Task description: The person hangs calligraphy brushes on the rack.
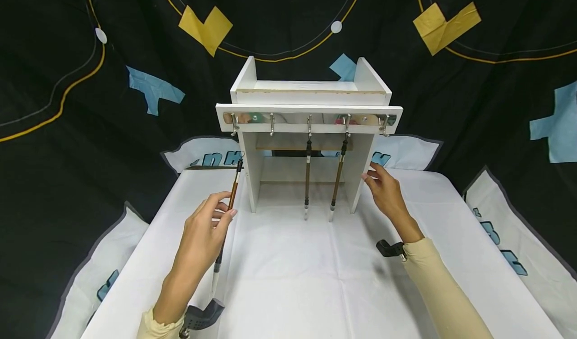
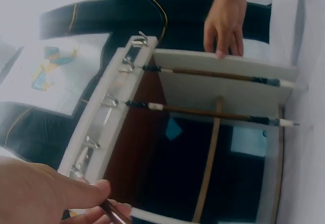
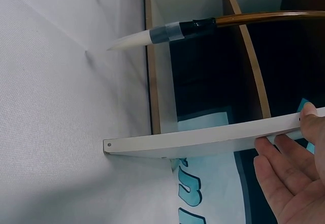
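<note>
My left hand (image 1: 205,234) pinches a calligraphy brush (image 1: 234,185) by its brown handle between thumb and fingers. The brush hangs tip down, its loop end near the leftmost hook (image 1: 234,123) of a white shelf (image 1: 311,98). Whether the loop touches that hook, I cannot tell. Two more brushes, one at the middle hook (image 1: 308,174) and one to its right (image 1: 339,174), hang with white bristles downward. My right hand (image 1: 387,194) holds the shelf's right side panel (image 3: 213,136), thumb at the front edge and fingers on the outer face.
White cloth (image 1: 288,289) covers the table under the shelf. A black curtain (image 1: 288,8) stands behind, with yellow and blue tape and hanging cords. White printed sheets (image 1: 414,153) lie around the table's edges. A dark wrist device (image 1: 204,315) sits below my left hand.
</note>
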Available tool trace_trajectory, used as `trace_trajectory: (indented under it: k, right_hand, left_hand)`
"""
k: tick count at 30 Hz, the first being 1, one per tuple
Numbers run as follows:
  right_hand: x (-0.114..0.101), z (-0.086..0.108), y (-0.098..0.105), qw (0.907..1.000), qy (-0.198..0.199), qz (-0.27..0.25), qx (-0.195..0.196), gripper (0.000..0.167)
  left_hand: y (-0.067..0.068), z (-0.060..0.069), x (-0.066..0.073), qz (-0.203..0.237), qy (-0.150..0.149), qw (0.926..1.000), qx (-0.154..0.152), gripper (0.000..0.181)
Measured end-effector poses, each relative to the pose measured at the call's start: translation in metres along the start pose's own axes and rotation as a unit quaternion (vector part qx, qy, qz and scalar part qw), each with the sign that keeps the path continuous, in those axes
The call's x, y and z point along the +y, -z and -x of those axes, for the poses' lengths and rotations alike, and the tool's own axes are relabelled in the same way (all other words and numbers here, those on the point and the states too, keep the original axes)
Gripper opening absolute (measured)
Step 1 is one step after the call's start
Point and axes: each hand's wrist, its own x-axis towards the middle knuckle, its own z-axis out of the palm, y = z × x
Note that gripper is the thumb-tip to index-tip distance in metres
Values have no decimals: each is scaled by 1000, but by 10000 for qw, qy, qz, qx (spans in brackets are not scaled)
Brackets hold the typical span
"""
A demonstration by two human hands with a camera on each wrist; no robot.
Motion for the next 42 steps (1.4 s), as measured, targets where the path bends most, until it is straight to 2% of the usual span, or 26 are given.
trace_trajectory:
  k: [5,17,25,42]
  right_hand:
    - [0,-1,1,10000,3,-43,45,49]
    - [2,1,0,10000,-34,-78,12,50]
    - [3,2,-1,9999,-123,-81,-16,52]
    - [3,0,-2,9999,-18,-88,51,51]
  left_hand:
    - [-5,-10,14,140,-274,9992,270,41]
    - [-31,-29,26,351,-431,9977,379,43]
    - [-43,-35,26,292,-489,9977,362,41]
    - [-50,-43,26,92,-570,9971,494,40]
